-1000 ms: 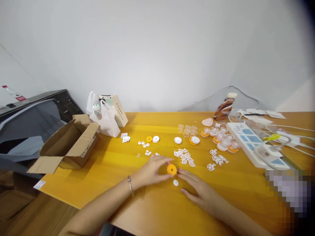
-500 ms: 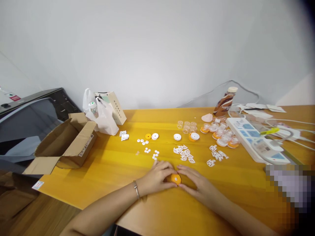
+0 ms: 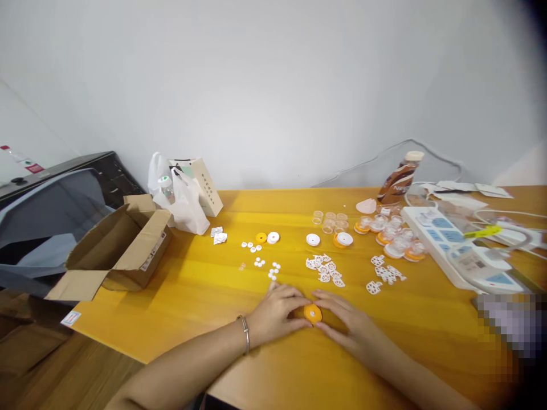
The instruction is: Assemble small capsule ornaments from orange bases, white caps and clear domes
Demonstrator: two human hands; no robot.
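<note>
An orange round plastic disc (image 3: 313, 314) with a small white centre is held low over the table's near side, between the fingers of both hands. My left hand (image 3: 280, 310), with a bracelet on the wrist, grips its left edge between thumb and fingers. From the other side, my right hand (image 3: 348, 319) pinches its right edge. Beyond the hands lie white openwork pieces (image 3: 325, 269), small white round caps (image 3: 273, 270), a white disc (image 3: 313, 240) and a white disc on an orange one (image 3: 343, 239). Another orange disc (image 3: 260, 237) touches a white disc (image 3: 273, 237).
Clear plastic cups (image 3: 330, 221) and several orange-and-clear assemblies (image 3: 395, 236) stand at the back right, near a brown bottle (image 3: 399, 179) and a power strip (image 3: 453, 245). More white pieces (image 3: 387, 273) lie right. An open cardboard box (image 3: 141, 250) and plastic bag (image 3: 188, 202) occupy the left.
The camera view has swung slightly left, so everything sits a little further right in the picture. Both hands keep the same hold on the orange disc.
</note>
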